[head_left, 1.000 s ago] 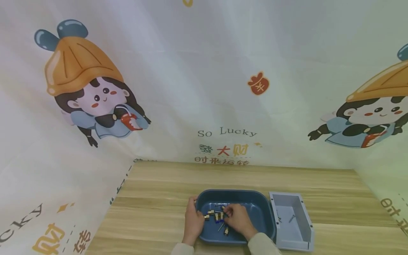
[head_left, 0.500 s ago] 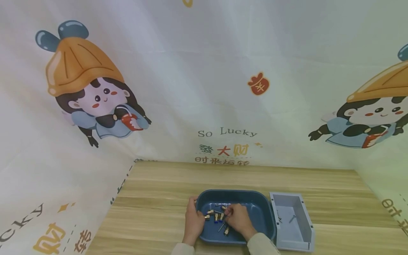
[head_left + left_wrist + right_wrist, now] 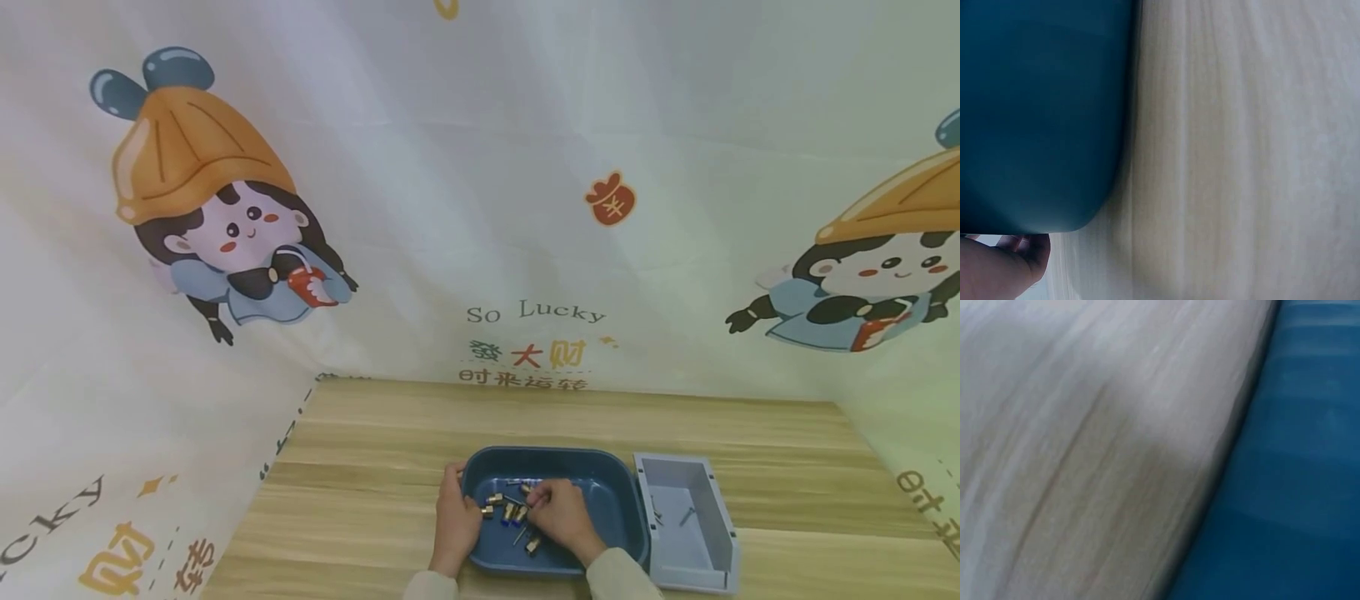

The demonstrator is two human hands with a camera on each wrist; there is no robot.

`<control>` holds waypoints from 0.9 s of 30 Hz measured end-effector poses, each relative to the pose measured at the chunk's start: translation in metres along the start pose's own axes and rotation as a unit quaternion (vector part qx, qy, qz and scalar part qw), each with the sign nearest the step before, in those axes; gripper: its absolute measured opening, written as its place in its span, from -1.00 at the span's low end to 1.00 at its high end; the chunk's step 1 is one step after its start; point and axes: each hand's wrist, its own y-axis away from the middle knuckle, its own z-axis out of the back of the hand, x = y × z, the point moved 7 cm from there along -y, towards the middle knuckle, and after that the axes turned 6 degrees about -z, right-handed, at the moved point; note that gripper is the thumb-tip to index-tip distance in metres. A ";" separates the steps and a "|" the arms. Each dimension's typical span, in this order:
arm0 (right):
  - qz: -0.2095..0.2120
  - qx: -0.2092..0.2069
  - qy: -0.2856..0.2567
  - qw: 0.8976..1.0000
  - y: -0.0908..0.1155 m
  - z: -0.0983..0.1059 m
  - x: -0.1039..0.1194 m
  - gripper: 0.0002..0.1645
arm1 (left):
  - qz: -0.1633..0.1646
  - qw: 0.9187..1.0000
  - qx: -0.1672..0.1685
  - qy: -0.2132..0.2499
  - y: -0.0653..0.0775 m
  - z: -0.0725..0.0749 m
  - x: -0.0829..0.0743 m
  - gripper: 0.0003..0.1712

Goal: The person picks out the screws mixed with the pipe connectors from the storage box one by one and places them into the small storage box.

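Note:
My left hand (image 3: 456, 518) grips the left rim of a dark blue plastic tray (image 3: 622, 508), its thumb over the inside edge. In the left wrist view, the fingers of that hand (image 3: 997, 265) show at the tray's wall (image 3: 1041, 119). Inside the tray lie several brass fittings (image 3: 508, 512), some with blue ends, and a few thin screws (image 3: 519, 537). Over these parts my right hand (image 3: 561, 512) reaches down with bent fingers, the fingertips close to a brass fitting (image 3: 527, 489). What they pinch, if anything, is hidden. The right wrist view shows only table and tray wall (image 3: 1291, 487).
A light grey open box (image 3: 693, 550) stands against the tray's right side, with a few screws (image 3: 687, 516) in it. Both sit on a wood-grain table (image 3: 360, 467). A printed cloth (image 3: 405, 250) hangs behind and at the sides.
My right fingers stay over the same spot, and the brass fittings beside them have shifted slightly. The left hand keeps its hold on the tray.

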 end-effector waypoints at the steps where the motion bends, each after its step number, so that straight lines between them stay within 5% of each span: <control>1: 0.000 -0.001 -0.006 1.000 0.000 0.001 0.000 -0.89 | -0.001 1.000 0.001 0.000 0.000 0.000 0.000 -0.46; 12: 0.001 0.015 -0.045 0.999 0.001 0.010 0.003 -0.85 | 0.020 1.000 0.005 -0.005 0.000 0.000 0.001 -0.44; 27: -0.001 -0.001 -0.023 1.000 0.003 0.050 -0.002 -0.87 | 0.018 1.000 0.002 -0.004 0.000 -0.001 0.002 -0.43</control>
